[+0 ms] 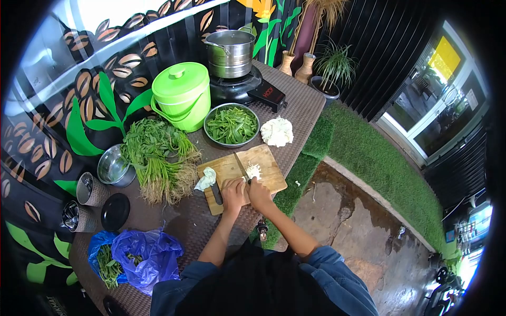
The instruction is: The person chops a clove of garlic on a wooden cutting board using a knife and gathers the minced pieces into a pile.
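Head view: knife (241, 166) juts from right fingers (254, 185)

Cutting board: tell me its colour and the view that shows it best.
The cutting board is light brown; the head view shows it best.

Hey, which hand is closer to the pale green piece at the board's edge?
Left. The left hand is just right of the pale green piece, apart from it; the right hand, holding the knife, is farther right.
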A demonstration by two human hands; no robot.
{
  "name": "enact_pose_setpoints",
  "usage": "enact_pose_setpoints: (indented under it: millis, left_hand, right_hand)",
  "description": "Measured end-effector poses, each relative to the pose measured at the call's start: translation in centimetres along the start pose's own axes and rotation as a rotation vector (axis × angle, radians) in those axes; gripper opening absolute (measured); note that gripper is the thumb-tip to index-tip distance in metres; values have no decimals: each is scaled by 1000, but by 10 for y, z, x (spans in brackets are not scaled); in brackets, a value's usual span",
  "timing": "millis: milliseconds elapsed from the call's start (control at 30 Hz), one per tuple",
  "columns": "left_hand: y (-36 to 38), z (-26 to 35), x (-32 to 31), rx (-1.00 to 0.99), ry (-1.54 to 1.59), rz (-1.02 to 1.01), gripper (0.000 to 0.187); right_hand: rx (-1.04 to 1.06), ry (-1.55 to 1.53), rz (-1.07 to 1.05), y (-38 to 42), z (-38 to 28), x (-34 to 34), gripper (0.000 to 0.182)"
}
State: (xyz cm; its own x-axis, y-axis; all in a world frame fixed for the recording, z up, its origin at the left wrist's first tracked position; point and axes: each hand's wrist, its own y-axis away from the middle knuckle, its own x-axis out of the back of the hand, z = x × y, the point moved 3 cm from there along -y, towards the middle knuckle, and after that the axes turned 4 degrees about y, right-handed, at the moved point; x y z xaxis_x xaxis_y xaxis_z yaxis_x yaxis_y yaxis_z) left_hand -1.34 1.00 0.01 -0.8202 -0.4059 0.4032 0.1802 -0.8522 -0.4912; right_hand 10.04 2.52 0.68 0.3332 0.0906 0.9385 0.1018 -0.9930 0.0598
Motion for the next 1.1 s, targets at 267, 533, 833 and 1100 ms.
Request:
enact_pose_setpoints:
  millis: [267, 533, 833, 1100]
  left_hand:
    - [-1, 3, 1, -2, 0, 34, 10]
    - [-1, 5, 0, 71, 53, 54, 8]
    - [1, 2, 3, 96, 36, 89, 8]
    - [-1, 7, 5, 110, 35, 64, 9]
  right_hand:
    - [-19, 28, -13, 19, -13, 7, 25]
    - [52, -3, -43, -7, -5, 18, 23]
    - [59, 53, 143, 14, -10, -5, 21]
    - [123, 105, 167, 11, -6, -7, 20]
